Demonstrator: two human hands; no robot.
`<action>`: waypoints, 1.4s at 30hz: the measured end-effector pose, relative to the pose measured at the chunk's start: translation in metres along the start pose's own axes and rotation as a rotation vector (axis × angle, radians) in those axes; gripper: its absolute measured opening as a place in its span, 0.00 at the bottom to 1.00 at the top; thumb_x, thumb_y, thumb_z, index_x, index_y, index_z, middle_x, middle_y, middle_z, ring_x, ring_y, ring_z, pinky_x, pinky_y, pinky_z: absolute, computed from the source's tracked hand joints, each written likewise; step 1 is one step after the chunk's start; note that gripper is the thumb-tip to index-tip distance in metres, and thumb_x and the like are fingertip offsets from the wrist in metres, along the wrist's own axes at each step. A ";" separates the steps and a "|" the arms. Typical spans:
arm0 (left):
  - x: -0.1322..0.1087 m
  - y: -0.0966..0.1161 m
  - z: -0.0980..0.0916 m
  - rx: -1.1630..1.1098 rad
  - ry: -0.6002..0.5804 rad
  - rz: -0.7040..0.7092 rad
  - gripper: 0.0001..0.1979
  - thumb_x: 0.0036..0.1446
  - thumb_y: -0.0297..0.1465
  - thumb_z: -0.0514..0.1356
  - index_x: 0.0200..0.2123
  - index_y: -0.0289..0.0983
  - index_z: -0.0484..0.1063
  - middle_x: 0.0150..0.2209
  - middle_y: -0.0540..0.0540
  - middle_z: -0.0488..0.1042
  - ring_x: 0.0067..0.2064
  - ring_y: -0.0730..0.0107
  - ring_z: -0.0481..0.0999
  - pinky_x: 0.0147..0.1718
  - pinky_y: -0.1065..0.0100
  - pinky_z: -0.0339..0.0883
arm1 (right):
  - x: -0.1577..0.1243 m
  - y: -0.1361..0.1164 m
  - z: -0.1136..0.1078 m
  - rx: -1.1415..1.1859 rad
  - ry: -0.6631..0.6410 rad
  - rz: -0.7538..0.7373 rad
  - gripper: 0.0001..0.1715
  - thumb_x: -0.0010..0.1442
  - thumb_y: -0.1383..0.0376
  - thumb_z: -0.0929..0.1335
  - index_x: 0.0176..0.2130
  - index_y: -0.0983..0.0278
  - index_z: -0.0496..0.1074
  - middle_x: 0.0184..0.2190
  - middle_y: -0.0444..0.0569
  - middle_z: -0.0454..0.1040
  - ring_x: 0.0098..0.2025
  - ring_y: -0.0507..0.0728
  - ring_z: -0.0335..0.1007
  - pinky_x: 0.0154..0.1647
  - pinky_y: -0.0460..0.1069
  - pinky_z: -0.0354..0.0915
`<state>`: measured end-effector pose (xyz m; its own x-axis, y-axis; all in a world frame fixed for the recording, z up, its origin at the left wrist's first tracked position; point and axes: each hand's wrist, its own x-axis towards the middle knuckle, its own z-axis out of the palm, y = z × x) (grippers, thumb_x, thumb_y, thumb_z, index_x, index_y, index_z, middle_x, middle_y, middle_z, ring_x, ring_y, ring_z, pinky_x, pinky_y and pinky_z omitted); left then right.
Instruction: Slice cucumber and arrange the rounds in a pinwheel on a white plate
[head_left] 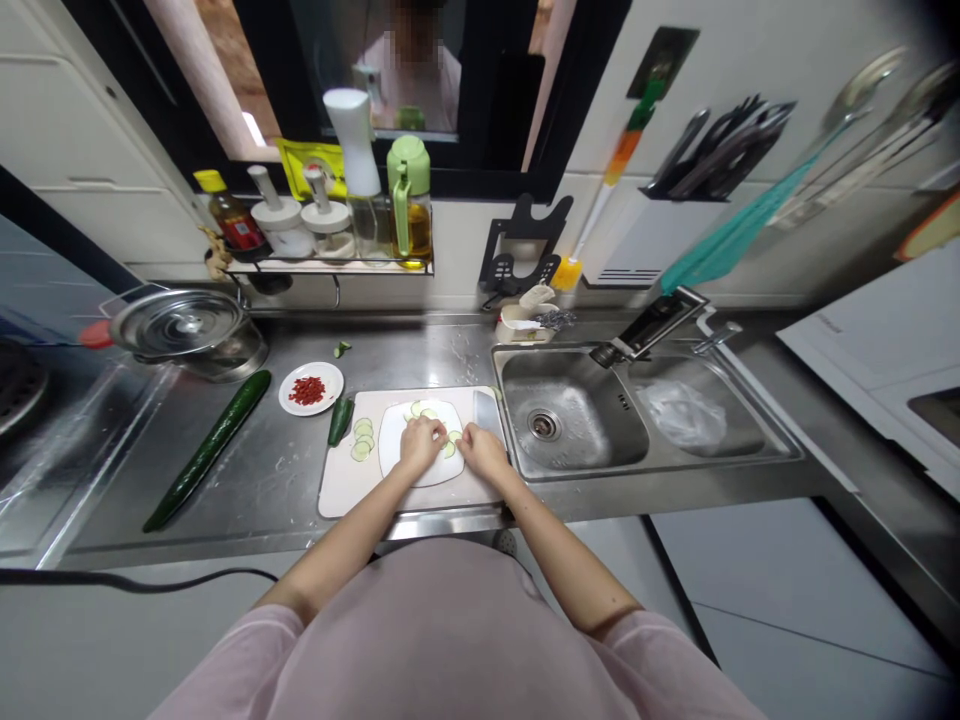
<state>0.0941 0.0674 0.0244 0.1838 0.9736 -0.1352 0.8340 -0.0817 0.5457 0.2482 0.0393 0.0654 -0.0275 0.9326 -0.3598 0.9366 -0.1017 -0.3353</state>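
A white squarish plate (396,462) lies on a pale cutting board (345,497), with thin cucumber slices (421,409) along its far edge. My left hand (421,445) is over the plate, its fingers curled together; what they hold, if anything, is hidden. At the plate's right side, my right hand (486,452) pinches the edge of a cucumber slice (454,438). On the board's left part lies a row of overlapping cucumber slices (363,440). A short cut piece of cucumber (340,422) rests at the board's left edge.
A small white dish (335,380) of red berries (307,391) stands behind the board. Farther left are a whole cucumber (210,450) and a lidded steel pot (191,335). To the right is a double sink (574,455). Bottles line a wall rack (330,266).
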 end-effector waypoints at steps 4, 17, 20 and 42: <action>0.000 0.000 0.000 0.002 -0.009 -0.001 0.09 0.56 0.37 0.60 0.35 0.40 0.77 0.40 0.45 0.74 0.45 0.61 0.68 0.43 0.65 0.59 | -0.001 0.006 -0.001 -0.005 0.047 0.021 0.13 0.64 0.59 0.62 0.45 0.62 0.68 0.38 0.50 0.76 0.42 0.56 0.70 0.34 0.47 0.52; -0.001 0.000 -0.001 0.000 0.006 0.002 0.08 0.55 0.36 0.60 0.35 0.41 0.77 0.39 0.45 0.75 0.46 0.61 0.68 0.43 0.65 0.60 | 0.003 0.000 0.005 -0.025 0.049 0.079 0.12 0.63 0.59 0.62 0.43 0.61 0.70 0.38 0.50 0.77 0.42 0.56 0.71 0.34 0.47 0.53; -0.002 0.000 -0.002 -0.043 0.033 0.002 0.07 0.55 0.34 0.60 0.34 0.40 0.77 0.38 0.45 0.75 0.45 0.61 0.69 0.44 0.65 0.60 | 0.002 0.002 0.005 0.013 0.080 0.079 0.12 0.63 0.59 0.63 0.42 0.61 0.71 0.35 0.49 0.76 0.40 0.56 0.71 0.32 0.47 0.51; -0.106 -0.051 -0.012 -0.402 0.388 -0.246 0.18 0.57 0.45 0.53 0.34 0.39 0.77 0.34 0.46 0.77 0.34 0.65 0.71 0.40 0.64 0.67 | -0.038 0.022 0.021 0.422 0.267 -0.050 0.15 0.58 0.58 0.60 0.32 0.63 0.72 0.19 0.43 0.67 0.24 0.53 0.64 0.27 0.45 0.53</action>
<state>0.0253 -0.0287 0.0208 -0.2550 0.9666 -0.0270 0.5524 0.1685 0.8163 0.2623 -0.0062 0.0534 0.0735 0.9903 -0.1178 0.7122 -0.1348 -0.6889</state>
